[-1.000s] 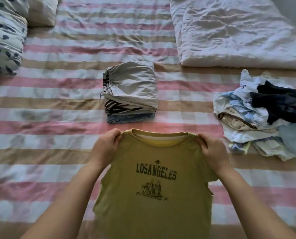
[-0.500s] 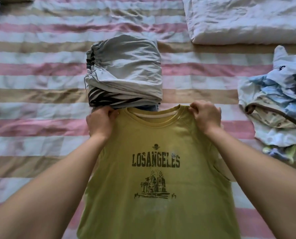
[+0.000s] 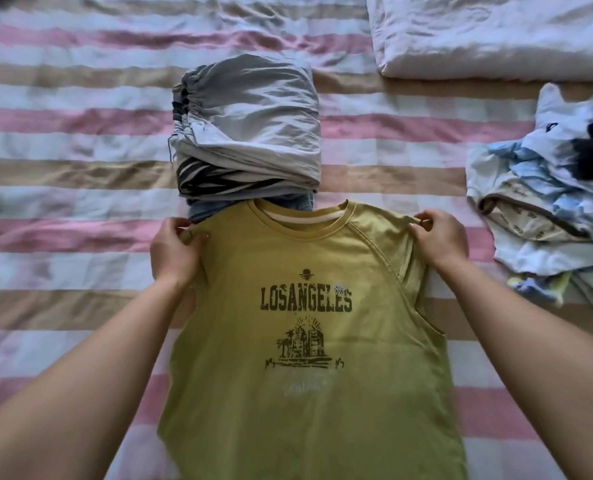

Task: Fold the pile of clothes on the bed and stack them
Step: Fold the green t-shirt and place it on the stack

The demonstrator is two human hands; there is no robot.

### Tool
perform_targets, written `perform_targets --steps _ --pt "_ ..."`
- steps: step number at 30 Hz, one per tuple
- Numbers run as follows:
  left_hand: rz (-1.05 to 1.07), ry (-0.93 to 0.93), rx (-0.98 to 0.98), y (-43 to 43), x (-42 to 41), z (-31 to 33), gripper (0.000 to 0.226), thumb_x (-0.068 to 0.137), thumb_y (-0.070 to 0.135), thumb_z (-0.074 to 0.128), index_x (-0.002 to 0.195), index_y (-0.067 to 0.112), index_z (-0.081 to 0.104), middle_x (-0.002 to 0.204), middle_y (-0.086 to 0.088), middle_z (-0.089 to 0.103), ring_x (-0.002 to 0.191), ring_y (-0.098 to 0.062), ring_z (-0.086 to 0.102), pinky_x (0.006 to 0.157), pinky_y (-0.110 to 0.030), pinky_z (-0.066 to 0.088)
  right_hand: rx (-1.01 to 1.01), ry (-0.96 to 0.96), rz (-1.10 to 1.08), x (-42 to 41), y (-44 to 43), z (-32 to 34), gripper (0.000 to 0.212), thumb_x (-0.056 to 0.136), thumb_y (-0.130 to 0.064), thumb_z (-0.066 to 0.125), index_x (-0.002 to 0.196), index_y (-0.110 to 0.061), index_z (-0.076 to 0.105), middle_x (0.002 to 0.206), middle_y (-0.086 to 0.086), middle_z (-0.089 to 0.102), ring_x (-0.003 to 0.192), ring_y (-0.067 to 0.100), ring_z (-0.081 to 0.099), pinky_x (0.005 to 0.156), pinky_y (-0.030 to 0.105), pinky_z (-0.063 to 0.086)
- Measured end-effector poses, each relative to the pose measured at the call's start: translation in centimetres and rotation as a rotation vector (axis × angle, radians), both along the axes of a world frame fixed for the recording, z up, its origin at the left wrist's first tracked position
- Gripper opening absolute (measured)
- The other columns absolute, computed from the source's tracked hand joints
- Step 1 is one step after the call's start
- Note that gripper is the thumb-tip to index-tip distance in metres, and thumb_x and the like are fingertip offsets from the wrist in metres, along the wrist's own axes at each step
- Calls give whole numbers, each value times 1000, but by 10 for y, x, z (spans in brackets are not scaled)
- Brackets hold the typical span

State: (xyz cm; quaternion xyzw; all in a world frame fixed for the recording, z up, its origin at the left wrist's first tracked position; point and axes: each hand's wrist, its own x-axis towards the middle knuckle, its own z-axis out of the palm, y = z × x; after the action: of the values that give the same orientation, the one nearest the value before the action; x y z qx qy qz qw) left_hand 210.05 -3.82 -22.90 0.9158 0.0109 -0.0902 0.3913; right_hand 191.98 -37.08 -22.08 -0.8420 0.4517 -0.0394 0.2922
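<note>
On the striped bedsheet (image 3: 63,174), soft olive T-shirt (image 3: 309,393) with cracked black print, left hand (image 3: 175,252) and right hand (image 3: 438,242) pinching its shoulders, creased folded stack (image 3: 250,129) just beyond, rumpled clothes pile (image 3: 544,209) at right.

An olive-green cotton T-shirt (image 3: 309,341) printed "LOSANGELES" lies front-up on the striped bed, its collar touching a folded stack of clothes (image 3: 246,133) topped by grey drawstring fabric, while a crumpled pile of unfolded pale clothes (image 3: 544,209) sits well to the right.

A bed sheet (image 3: 63,174) striped pink, tan and white; a rumpled white quilt (image 3: 496,32), perhaps folded.
</note>
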Motion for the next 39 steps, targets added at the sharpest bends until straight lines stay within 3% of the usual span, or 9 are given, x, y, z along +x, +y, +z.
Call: perform_targets --steps 5,12,17,20,26,30,33,36,39 --pt "54 169 -200 39 -71 -3 53 83 15 67 129 9 42 104 -4 57 93 -18 54 79 -30 42 -37 -80 -97 -54 59 -1 46 81 -13 65 125 -7 50 121 20 52 114 35 45 96 40 35" --pt "82 296 -180 97 -175 4 49 83 8 67 127 4 46 122 -12 56 112 -23 54 98 -38 43 -136 73 -34 -169 160 9 42 78 -9 70 118 -7 60 123 20 51 113 38 45 95 40 34" --pt "94 304 -83 124 -219 14 45 82 12 68 123 7 51 106 0 55 100 -13 52 85 -25 40 -86 124 207 -212 220 15 35 74 -6 74 108 -6 66 113 18 58 104 39 51 90 47 42" --pt "62 311 -120 134 -226 17 25 82 10 67 105 7 59 94 -5 62 84 -16 59 75 -25 43 -53 116 367 -221 245 13 34 68 -6 79 101 -8 69 106 17 61 99 38 56 82 48 49" --pt "-28 36 -2 145 -215 34 7 83 18 67 82 17 60 70 8 61 60 2 54 56 -10 39 -48 195 462 -220 271 4 35 66 -11 80 100 -11 69 110 16 61 105 36 56 83 48 47" --pt "-82 95 169 147 -213 31 25 85 21 66 103 5 61 96 -12 66 85 -25 60 70 -30 43 -67 234 425 -217 277 2 36 67 -10 78 101 -11 68 113 17 59 108 38 54 86 50 46" --pt "-145 29 380 147 -226 27 45 80 19 69 119 3 53 115 -20 56 105 -34 50 87 -39 38 -102 189 445 -217 283 3 39 64 -15 81 101 -12 68 112 17 59 107 37 54 84 52 49" --pt "-358 -222 370 136 -251 25 44 72 17 78 110 3 60 109 -21 57 104 -28 43 89 -42 40 -136 162 601 -221 290 -1 54 55 -32 86 103 -15 66 112 14 59 109 31 50 87 50 48" --pt "-718 -268 310 122 -278 17 42 57 26 87 89 7 68 94 -15 63 92 -29 56 79 -44 50 -185 174 696 -224 294 -6 67 40 -32 91 101 -14 66 108 13 62 107 27 42 85 48 48"
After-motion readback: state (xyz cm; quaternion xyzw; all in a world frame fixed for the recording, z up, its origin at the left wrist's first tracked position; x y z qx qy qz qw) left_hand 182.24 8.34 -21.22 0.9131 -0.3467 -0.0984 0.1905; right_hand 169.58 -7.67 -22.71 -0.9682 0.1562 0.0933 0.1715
